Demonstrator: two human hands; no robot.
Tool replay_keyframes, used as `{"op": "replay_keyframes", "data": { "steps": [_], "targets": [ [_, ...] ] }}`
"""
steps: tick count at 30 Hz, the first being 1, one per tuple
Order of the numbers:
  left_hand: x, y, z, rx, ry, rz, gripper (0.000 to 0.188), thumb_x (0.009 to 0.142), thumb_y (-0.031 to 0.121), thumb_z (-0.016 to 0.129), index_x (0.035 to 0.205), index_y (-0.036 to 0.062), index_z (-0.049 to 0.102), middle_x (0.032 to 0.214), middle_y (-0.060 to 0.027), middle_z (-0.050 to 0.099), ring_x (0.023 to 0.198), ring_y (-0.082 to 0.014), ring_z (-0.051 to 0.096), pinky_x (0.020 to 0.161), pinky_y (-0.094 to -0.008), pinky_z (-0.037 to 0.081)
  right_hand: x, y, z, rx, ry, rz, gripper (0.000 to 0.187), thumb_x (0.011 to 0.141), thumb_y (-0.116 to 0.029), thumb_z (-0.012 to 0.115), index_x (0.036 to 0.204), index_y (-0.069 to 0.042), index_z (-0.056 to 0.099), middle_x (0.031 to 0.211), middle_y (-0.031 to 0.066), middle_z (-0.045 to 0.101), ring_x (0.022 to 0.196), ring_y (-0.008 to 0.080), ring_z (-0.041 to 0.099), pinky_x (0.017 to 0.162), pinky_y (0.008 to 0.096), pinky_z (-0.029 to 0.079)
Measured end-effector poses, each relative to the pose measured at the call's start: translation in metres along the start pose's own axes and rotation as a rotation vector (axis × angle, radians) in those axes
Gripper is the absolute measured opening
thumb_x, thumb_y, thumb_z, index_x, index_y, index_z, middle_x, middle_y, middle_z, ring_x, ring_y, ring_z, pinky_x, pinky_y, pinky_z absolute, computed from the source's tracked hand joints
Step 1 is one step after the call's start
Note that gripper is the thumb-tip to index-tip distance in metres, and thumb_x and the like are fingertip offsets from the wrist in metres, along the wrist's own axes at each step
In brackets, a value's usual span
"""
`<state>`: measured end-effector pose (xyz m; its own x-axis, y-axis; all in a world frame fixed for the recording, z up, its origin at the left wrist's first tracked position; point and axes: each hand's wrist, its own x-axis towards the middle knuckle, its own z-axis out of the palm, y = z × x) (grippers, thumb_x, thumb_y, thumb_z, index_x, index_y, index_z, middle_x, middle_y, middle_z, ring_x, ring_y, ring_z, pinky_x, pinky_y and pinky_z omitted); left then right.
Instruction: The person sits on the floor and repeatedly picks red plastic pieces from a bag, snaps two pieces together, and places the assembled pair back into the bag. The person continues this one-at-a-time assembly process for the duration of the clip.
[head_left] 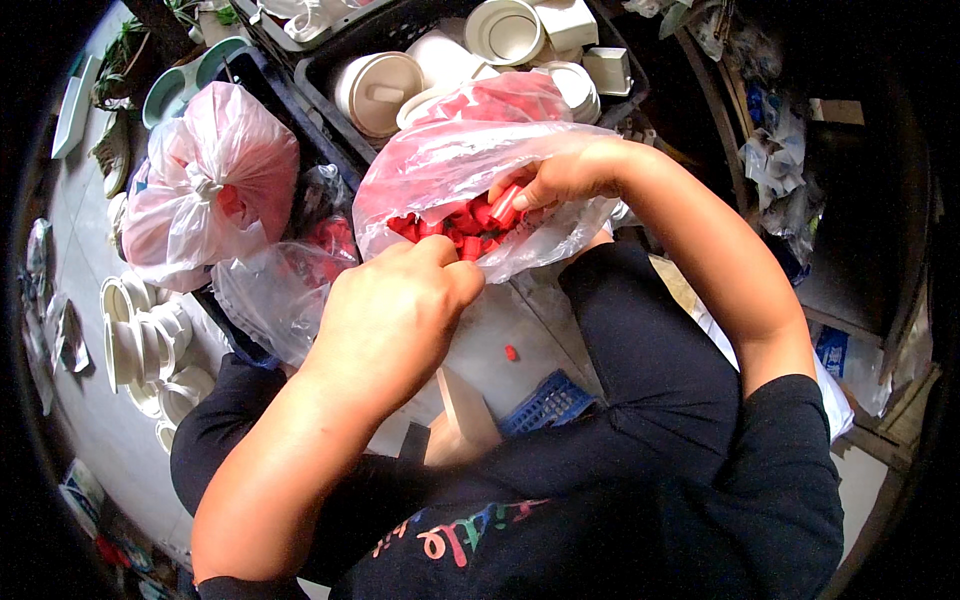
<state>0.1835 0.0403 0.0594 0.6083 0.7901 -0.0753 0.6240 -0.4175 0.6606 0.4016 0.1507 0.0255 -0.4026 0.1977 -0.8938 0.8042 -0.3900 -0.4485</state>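
A clear plastic bag full of small red plastic pieces lies with its mouth facing me. Inside its mouth, the fingers of my right hand pinch a short red tube-like piece. My left hand is closed at the near rim of the bag, knuckles up, close to the loose red pieces. Its fingertips are turned away from view, so what they grip is hidden.
A knotted bag stands at the left, beside a limp clear bag. Behind is a dark crate of white plastic containers. White cups lie on the floor at left. A red piece and a blue basket are below.
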Motion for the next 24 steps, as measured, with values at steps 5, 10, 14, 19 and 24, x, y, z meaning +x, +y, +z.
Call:
{"op": "replay_keyframes", "data": {
  "steps": [5, 10, 14, 19, 24],
  "targets": [
    [0.000, 0.000, 0.000, 0.012, -0.001, 0.000, 0.010, 0.070, 0.010, 0.054, 0.078, 0.0091, 0.058, 0.074, -0.0093, 0.054, 0.072, -0.0288, 0.056, 0.058, -0.0383, 0.046, -0.002, 0.004, -0.002, 0.245, -0.166, -0.060, 0.027, 0.083, -0.011, 0.055, 0.109, -0.002, 0.054, 0.097, 0.0067, 0.060, 0.082, 0.0163, 0.058, 0.080, 0.0276, 0.044],
    [-0.001, -0.001, 0.000, 0.018, 0.004, -0.001, 0.009, 0.069, 0.010, 0.053, 0.078, 0.0088, 0.058, 0.074, -0.0091, 0.053, 0.071, -0.0288, 0.056, 0.058, -0.0386, 0.046, -0.012, -0.018, 0.005, 0.279, -0.033, -0.115, 0.030, 0.083, -0.014, 0.056, 0.109, 0.000, 0.054, 0.104, 0.0089, 0.059, 0.096, 0.0150, 0.054, 0.086, 0.0295, 0.041],
    [-0.001, 0.001, -0.001, 0.040, -0.021, 0.034, 0.008, 0.070, 0.011, 0.053, 0.077, 0.0089, 0.057, 0.074, -0.0086, 0.053, 0.070, -0.0280, 0.056, 0.056, -0.0381, 0.047, 0.003, 0.004, -0.002, -0.145, 0.222, -0.219, 0.029, 0.084, -0.019, 0.055, 0.106, -0.001, 0.056, 0.100, 0.0075, 0.061, 0.096, 0.0140, 0.055, 0.087, 0.0289, 0.040],
    [-0.002, -0.001, 0.001, 0.043, -0.035, 0.052, 0.007, 0.070, 0.012, 0.053, 0.076, 0.0093, 0.056, 0.073, -0.0073, 0.052, 0.069, -0.0260, 0.056, 0.055, -0.0367, 0.047, -0.015, -0.008, 0.027, -1.119, 0.028, 0.217, 0.032, 0.071, -0.008, 0.051, 0.101, -0.014, 0.062, 0.093, 0.0150, 0.061, 0.091, 0.0284, 0.058, 0.078, 0.0375, 0.045],
    [-0.003, 0.001, 0.000, 0.016, -0.079, 0.094, 0.007, 0.070, 0.012, 0.053, 0.076, 0.0094, 0.056, 0.074, -0.0065, 0.052, 0.070, -0.0252, 0.056, 0.054, -0.0357, 0.047, -0.024, -0.003, 0.045, -1.221, -0.036, 0.236, 0.030, 0.069, -0.010, 0.052, 0.096, -0.014, 0.064, 0.090, 0.0127, 0.062, 0.088, 0.0304, 0.059, 0.077, 0.0394, 0.045]
  ]
}}
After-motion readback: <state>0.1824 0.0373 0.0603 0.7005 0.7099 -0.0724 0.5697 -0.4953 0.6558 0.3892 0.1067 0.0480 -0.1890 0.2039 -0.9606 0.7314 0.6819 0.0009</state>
